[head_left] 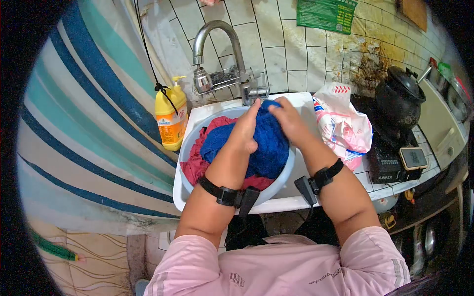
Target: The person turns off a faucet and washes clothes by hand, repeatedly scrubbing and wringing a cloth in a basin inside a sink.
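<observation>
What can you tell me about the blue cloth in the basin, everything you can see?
The blue cloth is deep blue and looks like textured, towel-like fabric. It lies bunched and folded in the pale blue basin, on top of red cloth. Its upper part is between the left hand and right hand, which appear to touch it. I can't tell how wet it is.

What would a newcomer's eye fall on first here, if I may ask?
Probably the blue cloth, heaped over red cloth in the basin, with the left hand and right hand against it. Next might come the yellow bottle left of the basin and the black pot at right.
</observation>
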Available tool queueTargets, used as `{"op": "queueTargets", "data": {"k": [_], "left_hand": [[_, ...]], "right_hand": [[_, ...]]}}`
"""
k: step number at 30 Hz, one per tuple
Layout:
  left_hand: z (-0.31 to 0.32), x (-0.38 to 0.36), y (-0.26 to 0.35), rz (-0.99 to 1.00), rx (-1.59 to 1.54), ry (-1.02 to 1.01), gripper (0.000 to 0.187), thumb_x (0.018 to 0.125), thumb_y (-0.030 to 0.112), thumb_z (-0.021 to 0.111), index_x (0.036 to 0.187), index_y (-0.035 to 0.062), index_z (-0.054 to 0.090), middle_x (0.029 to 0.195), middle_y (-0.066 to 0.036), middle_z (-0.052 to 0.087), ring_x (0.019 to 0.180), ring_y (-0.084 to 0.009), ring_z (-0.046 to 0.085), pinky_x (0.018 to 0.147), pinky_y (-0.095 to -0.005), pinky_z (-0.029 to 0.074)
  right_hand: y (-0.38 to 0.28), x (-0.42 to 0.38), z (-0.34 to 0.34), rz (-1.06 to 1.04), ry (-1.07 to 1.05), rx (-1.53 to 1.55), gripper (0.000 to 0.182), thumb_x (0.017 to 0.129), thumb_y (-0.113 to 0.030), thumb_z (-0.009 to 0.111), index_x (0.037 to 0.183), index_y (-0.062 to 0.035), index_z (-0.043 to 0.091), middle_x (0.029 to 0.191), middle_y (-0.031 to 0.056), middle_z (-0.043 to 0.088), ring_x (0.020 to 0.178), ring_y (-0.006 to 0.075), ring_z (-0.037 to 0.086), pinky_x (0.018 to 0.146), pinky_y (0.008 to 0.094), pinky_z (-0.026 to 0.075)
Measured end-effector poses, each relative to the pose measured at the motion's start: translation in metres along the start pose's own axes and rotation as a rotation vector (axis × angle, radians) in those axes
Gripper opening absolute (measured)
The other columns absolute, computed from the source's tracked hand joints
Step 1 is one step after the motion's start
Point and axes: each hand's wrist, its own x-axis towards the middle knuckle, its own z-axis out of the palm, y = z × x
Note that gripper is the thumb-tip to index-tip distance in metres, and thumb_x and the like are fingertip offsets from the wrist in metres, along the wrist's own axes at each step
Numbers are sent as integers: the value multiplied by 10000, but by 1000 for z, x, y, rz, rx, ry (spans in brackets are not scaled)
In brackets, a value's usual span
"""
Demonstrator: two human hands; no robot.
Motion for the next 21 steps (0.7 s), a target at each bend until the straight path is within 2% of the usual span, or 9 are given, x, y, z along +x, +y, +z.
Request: {"op": "queueTargets", "data": {"k": [2,4,5,6,8,10,12,15,21], "left_hand": [[-1,2,-2,-101,53,141,399,911,428,558,1088,78,626,1050,-129,664,901,-293,652,833,-455,528],[-20,17,-11,-94,16,112,383,910,427,547,1038,76,630,993,-125,666,878,-285,648,827,-458,526],[-33,25,-17,3,-15,-35,353,911,412,550,1013,83,629,978,-114,664,875,-263,642,815,-435,521],[-32,22,-16,99,-46,-182,324,912,397,553,989,91,628,964,-103,663,871,-240,636,802,-411,515],[-29,20,-14,35,-107,-191,266,923,362,544,913,110,628,881,-76,660,818,-225,637,752,-396,527],[-19,16,-12,-90,-156,-15,258,925,323,553,939,76,626,860,-76,652,798,-224,640,694,-387,530],[-27,30,-17,-39,-97,31,276,929,326,547,959,62,620,877,-83,651,806,-227,639,690,-388,528],[-35,45,-19,0,-4,101,307,939,334,528,1014,46,604,942,-101,647,826,-240,638,695,-401,523],[-19,27,-25,48,154,164,347,961,314,488,1149,32,563,1073,-129,631,855,-260,636,710,-406,524]], "right_hand": [[1,-9,12,-164,-29,-204,380,856,-378,585,1004,-28,564,894,239,616,851,365,620,735,431,475],[-16,-23,25,-140,-20,-316,375,857,-378,589,1006,-35,562,899,252,613,858,395,608,723,455,478],[-24,-28,28,-118,-13,-432,370,858,-378,593,1008,-41,561,904,265,610,866,425,597,711,479,481],[-29,-30,29,-117,-12,-429,370,858,-378,593,1008,-41,561,904,265,610,866,425,597,711,479,481],[-34,-32,30,-154,-38,-555,324,863,-329,590,1024,-51,550,904,246,610,860,416,601,701,494,486],[-23,-29,31,-254,44,-502,291,866,-295,598,996,-40,549,891,228,598,866,410,591,704,477,474],[-18,-28,32,-354,127,-452,260,869,-261,605,969,-28,547,878,211,585,873,405,580,707,461,463],[-19,-32,34,-263,257,-478,251,882,-250,586,1005,-39,526,862,192,581,885,417,579,710,476,461],[-16,-20,27,-97,54,-578,280,927,-293,482,1009,-26,499,936,249,603,858,445,592,736,514,478]]}}
